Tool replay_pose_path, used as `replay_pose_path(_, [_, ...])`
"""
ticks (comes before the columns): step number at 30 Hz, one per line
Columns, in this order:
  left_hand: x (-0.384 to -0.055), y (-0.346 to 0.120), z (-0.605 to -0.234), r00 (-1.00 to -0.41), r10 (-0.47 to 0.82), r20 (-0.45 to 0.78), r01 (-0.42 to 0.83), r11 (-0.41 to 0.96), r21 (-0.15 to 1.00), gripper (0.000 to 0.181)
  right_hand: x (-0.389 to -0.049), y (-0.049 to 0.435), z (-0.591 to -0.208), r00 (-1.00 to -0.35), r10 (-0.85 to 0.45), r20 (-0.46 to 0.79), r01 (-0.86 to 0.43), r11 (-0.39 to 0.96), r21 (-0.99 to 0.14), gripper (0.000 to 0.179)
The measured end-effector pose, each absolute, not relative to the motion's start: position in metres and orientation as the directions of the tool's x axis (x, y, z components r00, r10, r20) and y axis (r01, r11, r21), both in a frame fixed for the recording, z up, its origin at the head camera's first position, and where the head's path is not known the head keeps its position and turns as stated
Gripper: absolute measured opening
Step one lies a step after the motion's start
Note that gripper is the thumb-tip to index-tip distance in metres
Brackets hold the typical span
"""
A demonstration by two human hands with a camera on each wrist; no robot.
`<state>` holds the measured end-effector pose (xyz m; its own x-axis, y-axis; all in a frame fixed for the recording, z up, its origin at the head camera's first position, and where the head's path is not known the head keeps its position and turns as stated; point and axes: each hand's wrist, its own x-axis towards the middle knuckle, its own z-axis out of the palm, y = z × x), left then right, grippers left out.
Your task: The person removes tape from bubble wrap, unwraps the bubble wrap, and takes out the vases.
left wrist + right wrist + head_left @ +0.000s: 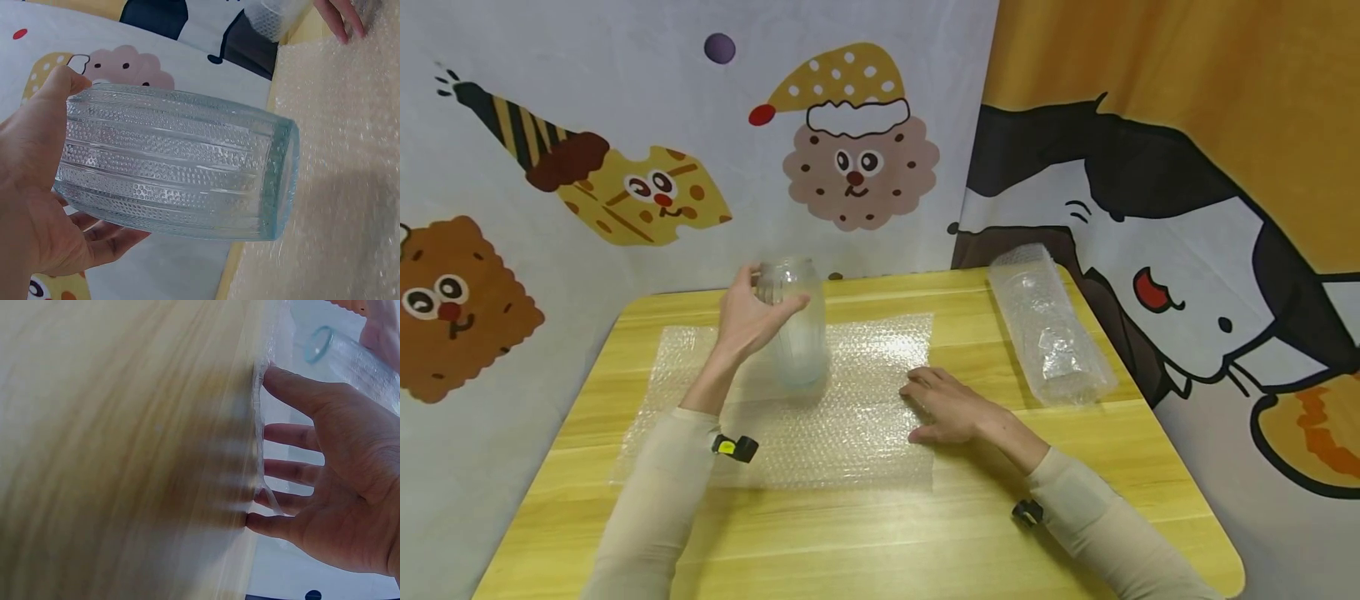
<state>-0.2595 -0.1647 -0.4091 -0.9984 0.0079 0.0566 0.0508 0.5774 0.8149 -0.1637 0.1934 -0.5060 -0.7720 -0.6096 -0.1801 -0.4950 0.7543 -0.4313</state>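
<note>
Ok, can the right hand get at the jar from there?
Probably yes: nothing stands between the right hand and the jar, that hand only touches the edge of the sheet, and the left hand leaves the jar's lower part bare.

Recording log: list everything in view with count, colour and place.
Table: one, yellow wood-grain, centre
Bubble wrap sheet: one, clear, spread on the table
Wrapped bundle: one, clear bubble wrap, table's far right
Glass vase: one, clear with bluish tint, over the sheet
Backdrop: count unclear, white and orange, behind the table
Sleeves: two, cream, lower left and right
Wrist devices: two, black, at the sleeves
Left hand: one, bare, gripping the vase
Right hand: one, bare, touching the sheet's right edge
</note>
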Motion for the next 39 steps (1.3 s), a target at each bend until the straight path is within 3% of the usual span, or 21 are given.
replay_pose_path(16, [-0.300,-0.113,-0.404,-0.959,0.056,0.278,0.265,0.518,0.813,0.103,-0.165,0.195,-0.509,-0.777,-0.604,-0.176,-0.489,0.756,-0.436,0.079])
replay_pose_path(39, [-0.341,-0.066,-0.416,-0.945,0.065,0.320,0.310,0.485,0.818,0.097,-0.164,0.194,-0.507,-0.774,-0.604,-0.190,-0.489,0.760,-0.428,0.080])
